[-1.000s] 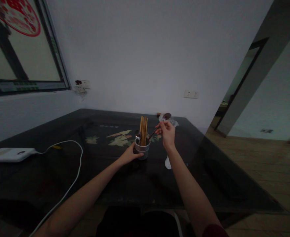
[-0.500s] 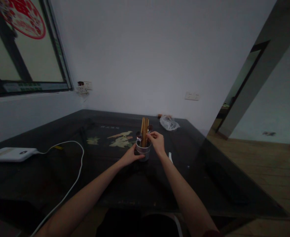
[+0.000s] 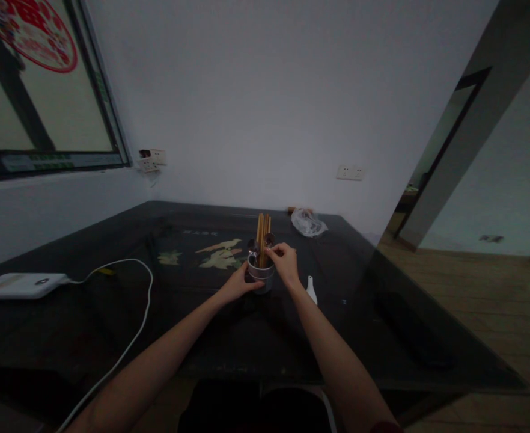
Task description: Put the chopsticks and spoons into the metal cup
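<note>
A grey metal cup (image 3: 261, 273) stands on the dark table, with several wooden chopsticks (image 3: 262, 234) upright in it. One metal spoon (image 3: 253, 246) leans at the cup's left side, bowl up. My left hand (image 3: 238, 285) wraps the cup's left side, thumb across its front. Over the right part of the rim, my right hand (image 3: 285, 261) pinches a second metal spoon (image 3: 270, 239) below its raised bowl, close against the chopsticks. The handle's lower end is hidden by the cup and fingers. A white spoon (image 3: 310, 290) lies beside my right forearm, partly covered by it.
A crumpled clear plastic bag (image 3: 307, 222) lies at the table's back edge. On the left is a white device (image 3: 21, 285) with a white cable (image 3: 148, 288) curving towards the front. A dark long object (image 3: 413, 331) lies at the right.
My right hand and the spoon it pinches have moved slightly left and down, nearer the chopsticks. My left hand keeps its hold on the cup. More of the white spoon shows.
</note>
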`<action>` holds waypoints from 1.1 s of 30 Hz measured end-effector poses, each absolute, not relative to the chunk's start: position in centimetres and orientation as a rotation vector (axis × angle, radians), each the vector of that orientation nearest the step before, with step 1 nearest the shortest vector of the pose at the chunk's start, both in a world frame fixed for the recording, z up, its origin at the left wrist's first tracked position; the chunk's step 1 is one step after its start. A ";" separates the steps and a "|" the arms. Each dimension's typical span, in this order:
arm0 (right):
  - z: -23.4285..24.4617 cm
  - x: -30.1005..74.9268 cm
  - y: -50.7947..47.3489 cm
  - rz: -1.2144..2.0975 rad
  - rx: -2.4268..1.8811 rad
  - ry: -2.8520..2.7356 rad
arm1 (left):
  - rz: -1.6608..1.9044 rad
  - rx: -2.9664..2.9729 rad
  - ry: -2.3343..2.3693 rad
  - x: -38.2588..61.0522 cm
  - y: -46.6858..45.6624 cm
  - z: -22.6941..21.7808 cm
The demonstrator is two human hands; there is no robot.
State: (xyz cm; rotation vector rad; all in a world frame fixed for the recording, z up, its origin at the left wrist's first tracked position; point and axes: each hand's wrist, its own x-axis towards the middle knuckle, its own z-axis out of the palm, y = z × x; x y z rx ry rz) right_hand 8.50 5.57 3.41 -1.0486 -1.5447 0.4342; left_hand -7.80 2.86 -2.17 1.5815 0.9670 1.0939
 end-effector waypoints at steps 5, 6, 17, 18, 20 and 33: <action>3.1 8.7 6.0 0.427 -1.041 -1.526 | 1.102 1.605 0.954 -7.9 3.1 -2.6; 3.0 8.7 6.0 0.432 -1.047 -1.527 | 1.102 1.610 0.949 -7.9 3.2 -2.8; 3.2 9.4 5.7 0.249 -1.174 -1.669 | 1.081 1.604 0.977 -7.9 3.0 -2.4; 3.2 9.4 5.7 0.224 -1.190 -1.683 | 1.076 1.604 0.981 -7.9 2.9 -2.3; 3.2 9.5 5.6 0.180 -1.220 -1.710 | 1.064 1.601 0.987 -7.9 2.9 -2.3; 4.7 13.4 5.1 0.178 -1.248 -1.730 | 1.092 1.660 0.961 -8.0 2.9 -2.3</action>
